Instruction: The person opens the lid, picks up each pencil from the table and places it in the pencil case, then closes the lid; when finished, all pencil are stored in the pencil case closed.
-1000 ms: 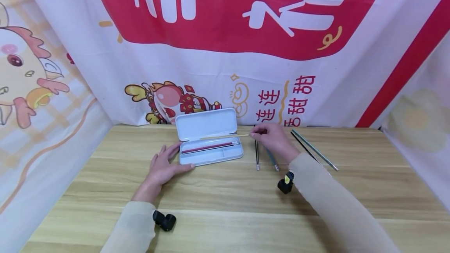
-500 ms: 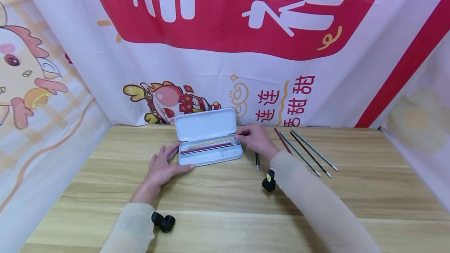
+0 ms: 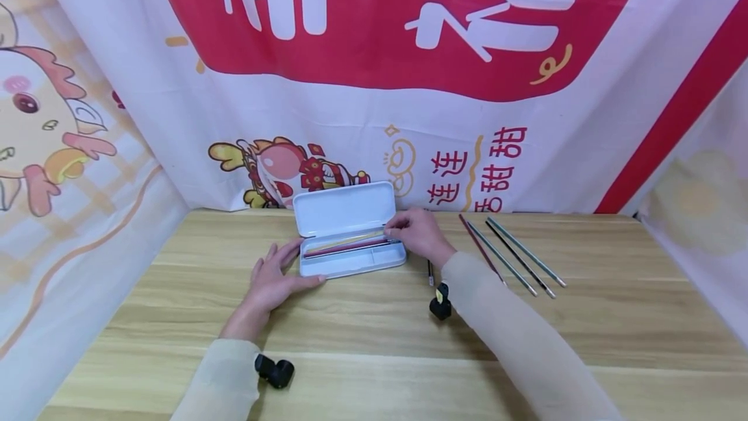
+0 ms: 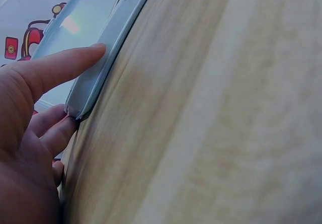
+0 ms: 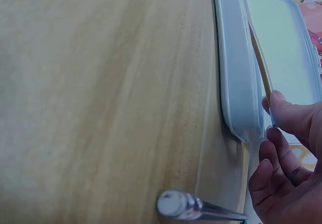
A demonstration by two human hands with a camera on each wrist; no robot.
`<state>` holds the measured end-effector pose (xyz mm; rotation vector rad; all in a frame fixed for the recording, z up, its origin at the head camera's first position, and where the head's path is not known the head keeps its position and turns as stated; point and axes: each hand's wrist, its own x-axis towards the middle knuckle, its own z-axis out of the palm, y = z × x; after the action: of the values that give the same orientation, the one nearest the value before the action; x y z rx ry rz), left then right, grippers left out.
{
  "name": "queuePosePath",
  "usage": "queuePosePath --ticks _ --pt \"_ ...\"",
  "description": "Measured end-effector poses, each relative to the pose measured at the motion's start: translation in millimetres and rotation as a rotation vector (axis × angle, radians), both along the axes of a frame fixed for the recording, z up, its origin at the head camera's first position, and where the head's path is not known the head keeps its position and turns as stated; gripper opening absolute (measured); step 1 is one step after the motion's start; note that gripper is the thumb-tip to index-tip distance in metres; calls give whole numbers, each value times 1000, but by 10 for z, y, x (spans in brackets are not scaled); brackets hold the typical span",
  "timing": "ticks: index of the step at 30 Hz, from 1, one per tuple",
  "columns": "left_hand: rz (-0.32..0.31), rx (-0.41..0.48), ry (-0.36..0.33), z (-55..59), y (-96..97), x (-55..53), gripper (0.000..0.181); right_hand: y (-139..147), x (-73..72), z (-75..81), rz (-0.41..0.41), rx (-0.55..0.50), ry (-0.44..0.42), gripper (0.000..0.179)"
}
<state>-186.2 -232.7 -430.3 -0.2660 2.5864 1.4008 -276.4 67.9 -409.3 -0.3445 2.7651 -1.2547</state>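
A pale blue pencil case (image 3: 350,271) lies with its lid (image 3: 345,208) raised toward the back. My left hand (image 3: 271,288) holds its left end, the thumb (image 4: 83,63) along the front wall and the fingers round the corner. At the other end my right hand (image 3: 419,236) pinches a yellow pencil (image 5: 260,58) between thumb and fingers. This pencil slants over the back of the tray, its far part inside. A dark red pencil (image 3: 345,248) lies in the tray, with a dark one close along it.
Just right of the case, a black pencil (image 3: 430,274) is partly hidden by my right hand. Farther right lie a red pencil (image 3: 480,245), a green one (image 3: 505,262), a black one (image 3: 520,260) and a teal one (image 3: 528,253). A printed cloth (image 3: 374,109) hangs behind the wooden table (image 3: 374,356).
My right hand has moved left to the case's right end, taking the yellow pencil down into the tray. The pencils it covered on the right now show. My left hand stays put.
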Motion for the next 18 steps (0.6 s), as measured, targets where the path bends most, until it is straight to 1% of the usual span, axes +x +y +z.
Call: queuePosePath --ticks 7,13,18 --pt "-8 -11 10 -21 3 -21 109 -11 -39 0 17 43 18 8" --pt "-5 -6 8 -16 4 -17 108 -32 -38 -8 28 24 8 8" --pt "2 0 4 -9 1 -12 108 -54 -43 -21 13 18 2 7"
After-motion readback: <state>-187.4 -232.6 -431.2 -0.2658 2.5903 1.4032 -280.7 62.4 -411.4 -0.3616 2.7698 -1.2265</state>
